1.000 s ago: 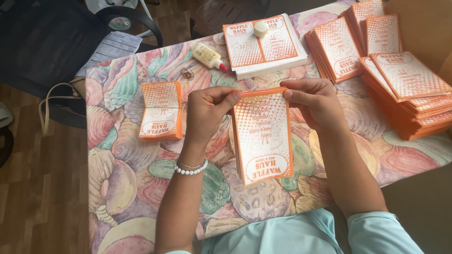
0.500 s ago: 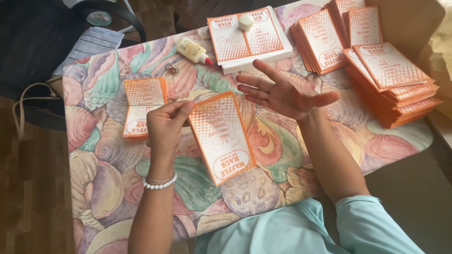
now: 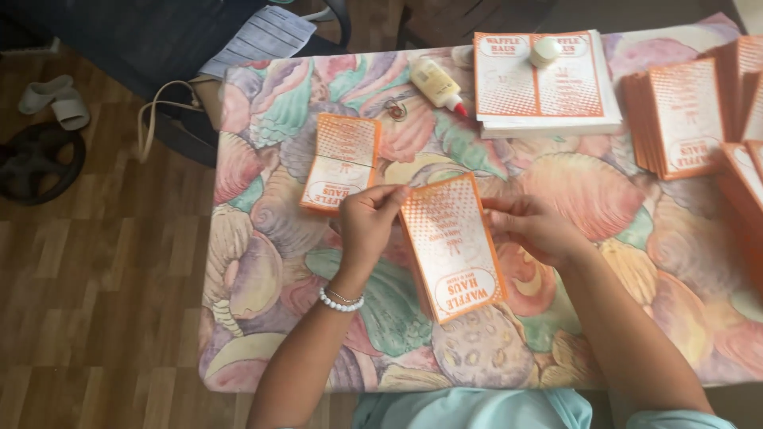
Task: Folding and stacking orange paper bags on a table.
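An orange-and-white paper bag (image 3: 453,246) lies flat on the shell-patterned tablecloth (image 3: 262,238) in front of me. My left hand (image 3: 367,221), with a white bead bracelet on the wrist, pinches its upper left edge. My right hand (image 3: 534,229) grips the bag's right edge near the top. A small stack of folded orange bags (image 3: 340,163) sits just left of my left hand.
A glue bottle (image 3: 436,84) lies at the back, beside a white pile of flat printed sheets (image 3: 548,83) with a small round lid on top. Stacks of orange bags (image 3: 683,119) fill the right side. A dark bag, slippers and wooden floor are at left.
My right hand, lifted with fingers spread half a second ago, has come down and taken the bag's right edge. The left hand has kept its pinch. The camera view has shifted.
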